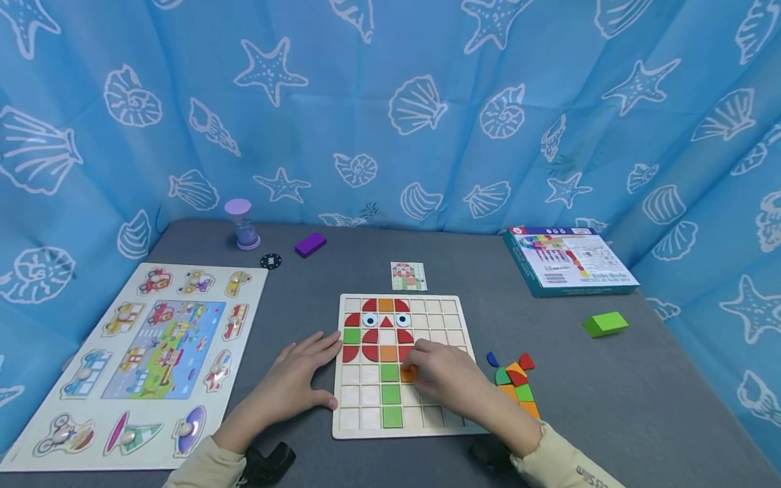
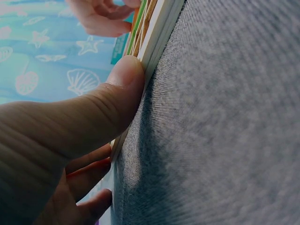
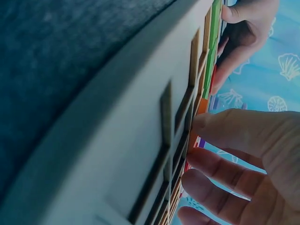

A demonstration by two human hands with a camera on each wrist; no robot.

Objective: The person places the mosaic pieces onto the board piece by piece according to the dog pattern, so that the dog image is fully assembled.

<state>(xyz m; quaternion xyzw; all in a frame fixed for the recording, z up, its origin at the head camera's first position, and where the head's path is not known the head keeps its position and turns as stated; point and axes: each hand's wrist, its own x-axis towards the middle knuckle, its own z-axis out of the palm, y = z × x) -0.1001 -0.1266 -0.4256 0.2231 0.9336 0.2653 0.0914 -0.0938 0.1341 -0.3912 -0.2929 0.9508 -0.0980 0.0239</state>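
A square wooden grid board (image 1: 427, 420) lies flat, with red, green and orange pieces in some cells and two round eye pieces near its top. My left hand (image 1: 295, 376) rests against the board's left edge, its thumb and fingers extended; the left wrist view shows the thumb pressed to the rim. With thumb and index finger, my right hand (image 1: 448, 376) pinches an orange tile (image 1: 408, 374) at a cell right of the green column (image 1: 390, 394). That orange tile (image 3: 192, 137) also shows between thumb and finger in the right wrist view.
Loose coloured pieces (image 1: 523, 393) lie right of the board. A small picture card (image 1: 408, 276) sits behind it. A vehicle puzzle (image 1: 165, 349) covers the left side. Farther back are an hourglass (image 1: 245, 230), purple block (image 1: 310, 245), black chip (image 1: 271, 261), box (image 1: 567, 261) and green block (image 1: 605, 324).
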